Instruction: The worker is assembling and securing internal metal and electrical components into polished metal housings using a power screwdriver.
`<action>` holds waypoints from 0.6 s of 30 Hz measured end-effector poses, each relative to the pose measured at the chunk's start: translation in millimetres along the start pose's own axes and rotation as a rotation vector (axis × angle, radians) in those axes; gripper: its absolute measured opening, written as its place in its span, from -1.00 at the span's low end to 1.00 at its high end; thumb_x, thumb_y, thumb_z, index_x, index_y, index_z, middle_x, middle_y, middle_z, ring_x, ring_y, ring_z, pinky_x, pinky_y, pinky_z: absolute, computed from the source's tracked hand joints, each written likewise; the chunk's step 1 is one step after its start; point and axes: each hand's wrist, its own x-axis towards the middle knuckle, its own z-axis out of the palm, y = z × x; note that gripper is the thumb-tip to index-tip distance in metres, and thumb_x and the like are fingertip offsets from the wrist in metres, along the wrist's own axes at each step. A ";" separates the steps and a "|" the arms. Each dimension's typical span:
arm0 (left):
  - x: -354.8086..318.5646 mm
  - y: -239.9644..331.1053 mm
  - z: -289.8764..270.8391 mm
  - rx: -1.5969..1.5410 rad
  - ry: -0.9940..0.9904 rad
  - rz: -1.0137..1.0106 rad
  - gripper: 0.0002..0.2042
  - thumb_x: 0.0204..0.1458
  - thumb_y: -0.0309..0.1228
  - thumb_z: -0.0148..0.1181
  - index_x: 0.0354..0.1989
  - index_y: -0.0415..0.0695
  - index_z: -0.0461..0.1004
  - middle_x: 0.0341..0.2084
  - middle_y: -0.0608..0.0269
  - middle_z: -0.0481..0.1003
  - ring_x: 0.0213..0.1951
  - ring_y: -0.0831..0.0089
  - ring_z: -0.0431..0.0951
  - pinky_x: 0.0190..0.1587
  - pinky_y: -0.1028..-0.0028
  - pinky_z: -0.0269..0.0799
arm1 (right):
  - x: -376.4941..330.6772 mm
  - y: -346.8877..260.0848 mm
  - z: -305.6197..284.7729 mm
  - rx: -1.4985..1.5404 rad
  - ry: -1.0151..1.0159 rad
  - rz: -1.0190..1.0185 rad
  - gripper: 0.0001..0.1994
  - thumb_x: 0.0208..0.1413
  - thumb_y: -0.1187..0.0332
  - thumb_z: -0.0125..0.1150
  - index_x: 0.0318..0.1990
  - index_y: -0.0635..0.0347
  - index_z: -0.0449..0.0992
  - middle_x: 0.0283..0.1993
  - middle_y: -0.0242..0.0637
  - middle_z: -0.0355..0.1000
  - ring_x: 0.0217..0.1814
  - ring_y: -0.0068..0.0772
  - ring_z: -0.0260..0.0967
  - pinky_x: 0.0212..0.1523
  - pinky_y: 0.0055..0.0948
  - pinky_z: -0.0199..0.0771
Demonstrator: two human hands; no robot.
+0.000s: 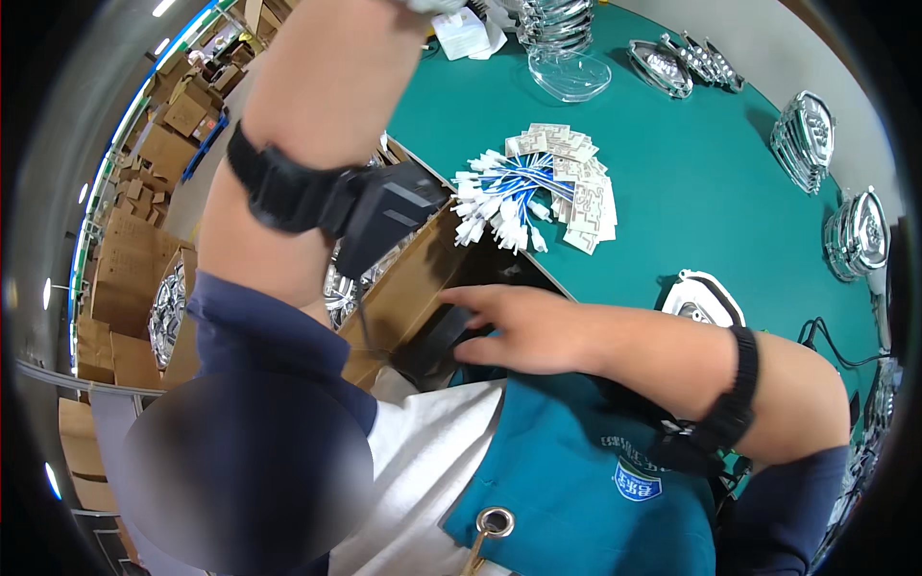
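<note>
At the near edge of the green table [691, 182], your right hand [523, 331] closes its fingers on a dark object [437, 341] beside the open cardboard box [413, 288], while your raised left hand leaves view, grip unreadable.

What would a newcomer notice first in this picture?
Probably the bundle of white connectors on blue wires, fanned out mid-table on the green table, beside a stack of small printed cards. Next, the right hand reaching into an open cardboard box at the table's near edge.
</note>
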 end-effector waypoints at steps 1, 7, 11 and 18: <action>5.8 -0.4 6.5 0.183 0.010 0.060 -0.77 0.10 -0.43 -0.04 -0.50 -0.29 0.48 -0.53 0.19 0.50 -0.47 0.51 0.45 -0.35 0.54 0.37 | 9.4 -12.0 3.8 0.099 -0.107 -0.103 -0.31 0.06 0.22 0.18 0.33 0.17 0.06 0.20 0.01 0.26 0.25 -0.16 0.23 0.16 -0.28 0.28; -2.1 -16.5 -10.7 0.519 -0.231 0.072 -0.74 0.03 -0.33 0.02 -0.51 -0.28 0.51 -0.55 0.26 0.51 -0.43 0.55 0.45 -0.31 0.57 0.34 | 27.6 -23.4 29.6 0.285 -0.278 -0.013 -0.74 0.18 0.24 0.05 -0.08 0.20 0.46 -0.14 -0.22 0.49 -0.05 -0.38 0.42 -0.04 -0.42 0.36; -105.3 -44.0 -46.1 0.477 -0.981 -0.497 -0.83 0.02 -0.36 0.04 -0.27 -0.11 0.50 -0.37 0.23 0.51 -0.26 0.46 0.49 -0.17 0.48 0.38 | -2.3 -5.2 3.7 -0.012 -0.112 -0.074 -0.82 0.16 0.32 0.01 -0.25 0.20 0.49 -0.27 -0.19 0.50 -0.23 -0.24 0.46 -0.21 -0.33 0.39; -310.1 -102.2 -33.2 -0.172 -1.249 -1.063 -0.77 -0.02 -0.49 0.00 -0.21 -0.26 0.50 -0.26 0.10 0.55 -0.17 0.30 0.53 -0.09 0.36 0.41 | -3.3 -4.5 18.8 0.041 -0.260 -0.201 -0.73 0.13 0.30 0.04 -0.05 0.21 0.45 -0.13 -0.11 0.48 -0.06 -0.14 0.43 0.00 -0.31 0.37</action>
